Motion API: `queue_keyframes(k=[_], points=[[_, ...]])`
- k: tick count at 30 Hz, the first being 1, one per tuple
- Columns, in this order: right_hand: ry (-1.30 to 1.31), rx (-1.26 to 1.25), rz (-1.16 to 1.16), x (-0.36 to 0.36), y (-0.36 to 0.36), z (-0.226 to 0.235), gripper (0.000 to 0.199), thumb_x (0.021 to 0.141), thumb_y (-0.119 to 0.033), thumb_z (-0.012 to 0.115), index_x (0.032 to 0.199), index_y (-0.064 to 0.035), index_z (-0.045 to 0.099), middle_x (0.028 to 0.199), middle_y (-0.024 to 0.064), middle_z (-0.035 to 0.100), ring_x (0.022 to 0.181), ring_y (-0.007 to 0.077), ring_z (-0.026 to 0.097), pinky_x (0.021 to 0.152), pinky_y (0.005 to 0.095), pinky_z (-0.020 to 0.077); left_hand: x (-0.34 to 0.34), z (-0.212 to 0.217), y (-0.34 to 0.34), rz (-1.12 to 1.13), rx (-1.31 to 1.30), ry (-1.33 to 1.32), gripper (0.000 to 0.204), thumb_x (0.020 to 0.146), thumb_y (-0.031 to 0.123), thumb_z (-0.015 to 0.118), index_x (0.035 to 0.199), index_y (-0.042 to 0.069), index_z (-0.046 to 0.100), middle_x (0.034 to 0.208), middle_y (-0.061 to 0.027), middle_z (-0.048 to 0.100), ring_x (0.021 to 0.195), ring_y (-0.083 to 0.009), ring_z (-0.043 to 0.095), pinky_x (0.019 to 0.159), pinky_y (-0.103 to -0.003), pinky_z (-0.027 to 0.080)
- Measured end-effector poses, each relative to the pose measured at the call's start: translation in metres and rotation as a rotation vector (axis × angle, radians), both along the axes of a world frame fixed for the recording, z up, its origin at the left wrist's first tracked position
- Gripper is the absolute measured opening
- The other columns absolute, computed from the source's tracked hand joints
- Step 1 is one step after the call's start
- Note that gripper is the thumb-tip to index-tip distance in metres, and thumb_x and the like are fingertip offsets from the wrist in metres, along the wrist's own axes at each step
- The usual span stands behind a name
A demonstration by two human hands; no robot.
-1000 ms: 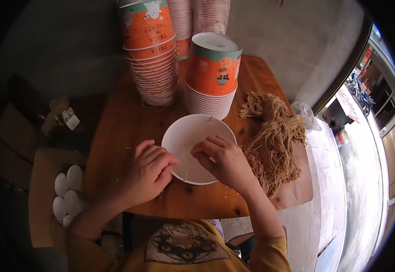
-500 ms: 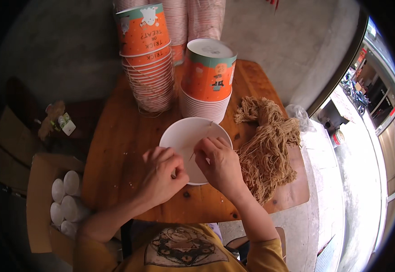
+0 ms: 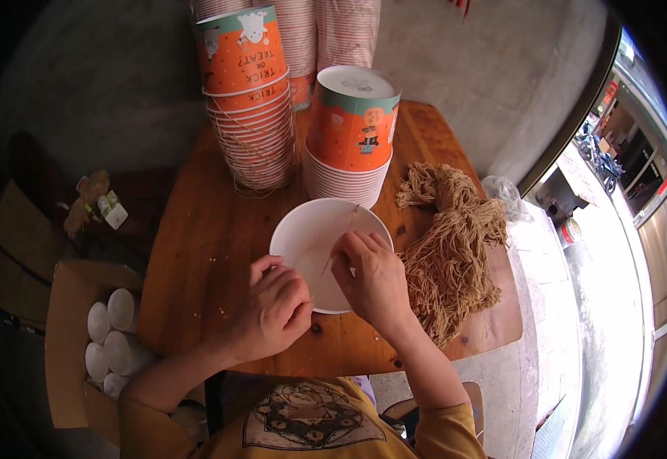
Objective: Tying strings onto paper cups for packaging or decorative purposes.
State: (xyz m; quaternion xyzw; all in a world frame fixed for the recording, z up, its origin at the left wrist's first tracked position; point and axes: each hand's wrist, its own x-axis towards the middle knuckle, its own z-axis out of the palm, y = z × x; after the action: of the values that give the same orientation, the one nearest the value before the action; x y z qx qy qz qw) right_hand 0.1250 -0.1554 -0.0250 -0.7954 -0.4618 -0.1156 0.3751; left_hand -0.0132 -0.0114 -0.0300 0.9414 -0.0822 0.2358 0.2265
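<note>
A white paper bucket stands mouth up on the wooden table in front of me. My right hand is over its right side, fingers pinched on a thin brown cord that runs up to the far rim. At the near left rim is my left hand, its fingers curled in and the index finger raised at the knuckle; what its fingertips hold, if anything, is hidden. Beside the bucket on the right lies a thick bundle of brown cords.
Behind the bucket stands an upside-down stack of orange and green paper buckets. A taller stack, with cords hanging over it, rises at the back left. A cardboard box with white cups sits at the left. A clear plastic bag lies past the cords.
My left hand has moved slightly down and nearer to me, its index finger now lifted. The right hand stays almost in place over the bucket.
</note>
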Motion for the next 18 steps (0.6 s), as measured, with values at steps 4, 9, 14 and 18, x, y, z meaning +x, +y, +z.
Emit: queue_keyframes(k=[4, 9, 14, 18], points=[[-0.004, -0.007, -0.007, 0.000, 0.001, 0.000, 0.008, 0.081, -0.005, 0.064, 0.084, -0.0051, 0.057, 0.082, 0.0090, 0.062, 0.080, 0.0322, 0.060, 0.071, 0.0422, 0.0502, -0.001, -0.006, 0.005, -0.124, -0.006, -0.055, 0.022, 0.082, 0.005, 0.067, 0.094, 0.009, 0.049, 0.090, -0.0042, 0.055, 0.091, -0.0224, 0.058, 0.104, -0.047, 0.034], [-0.130, 0.059, 0.063, 0.008, -0.005, 0.007, 0.011, 0.079, -0.003, 0.067, 0.088, -0.0070, 0.061, 0.087, 0.0082, 0.060, 0.084, 0.0321, 0.057, 0.073, 0.0407, 0.0487, 0.005, -0.009, 0.017, -0.240, 0.038, -0.094, 0.024, 0.082, 0.000, 0.068, 0.097, 0.008, 0.051, 0.094, -0.0064, 0.055, 0.093, -0.0237, 0.058, 0.105, -0.049, 0.037], [-0.064, -0.013, 0.300, 0.009, -0.042, 0.041, 0.019, 0.078, -0.015, 0.076, 0.093, -0.0085, 0.067, 0.083, 0.0060, 0.057, 0.079, 0.0285, 0.053, 0.072, 0.0374, 0.0468, -0.002, 0.025, 0.048, -0.233, 0.180, -0.130, 0.024, 0.080, 0.000, 0.068, 0.097, 0.008, 0.054, 0.096, -0.0083, 0.054, 0.096, -0.0279, 0.057, 0.104, -0.048, 0.039], [-0.063, -0.170, 0.519, 0.004, -0.040, 0.033, 0.016, 0.082, -0.019, 0.075, 0.093, -0.0093, 0.067, 0.074, 0.0038, 0.058, 0.073, 0.0244, 0.057, 0.068, 0.0344, 0.0482, -0.011, 0.042, 0.073, -0.289, 0.040, -0.106, 0.021, 0.082, 0.000, 0.067, 0.097, 0.008, 0.055, 0.098, -0.0078, 0.055, 0.095, -0.0267, 0.056, 0.101, -0.043, 0.041]])
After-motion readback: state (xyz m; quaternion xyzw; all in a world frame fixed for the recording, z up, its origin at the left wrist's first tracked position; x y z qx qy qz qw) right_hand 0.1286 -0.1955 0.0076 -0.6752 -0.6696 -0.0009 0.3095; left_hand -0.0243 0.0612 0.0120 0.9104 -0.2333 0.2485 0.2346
